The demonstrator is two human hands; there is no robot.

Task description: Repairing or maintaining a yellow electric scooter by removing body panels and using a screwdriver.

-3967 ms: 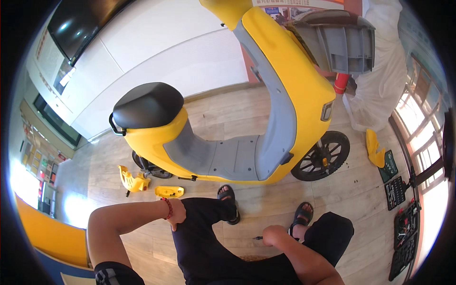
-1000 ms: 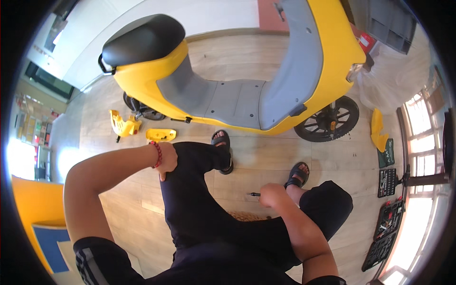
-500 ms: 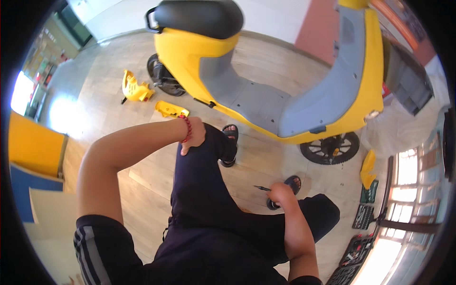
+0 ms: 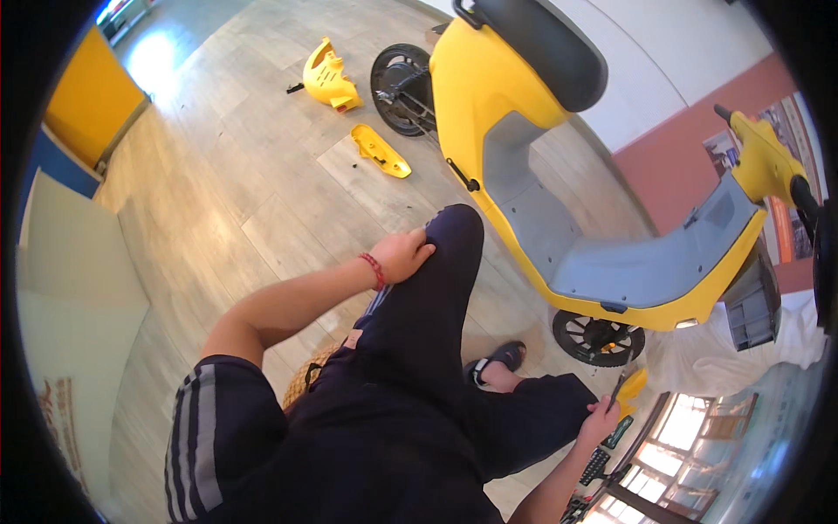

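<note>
My left hand [image 4: 403,255], below a red beaded bracelet [image 4: 374,272], rests on my left knee in dark trousers [image 4: 454,231]. It holds no object, and its fingers lie over the cloth. At the lower right, my right hand [image 4: 598,425] is closed around a thin dark tool [image 4: 618,389] resembling a screwdriver, its tip pointing up and away from me. Ahead stands a yellow and grey scooter [image 4: 567,253] with a black seat [image 4: 559,48]. The tool appears just below its front wheel [image 4: 599,339], apart from it.
Loose yellow body panels lie on the floor: a curved one [image 4: 330,79] beside the rear wheel [image 4: 403,90] and a long one [image 4: 381,152] nearer me. Another yellow piece [image 4: 630,393] and a dark tool case [image 4: 595,467] are beyond my right hand. White plastic sheeting [image 4: 698,354] is at right.
The view has swung, so the scooter sits farther right and tilted. My right hand has moved outward to the right with the tool, which now points upward. My left hand stays on the knee.
</note>
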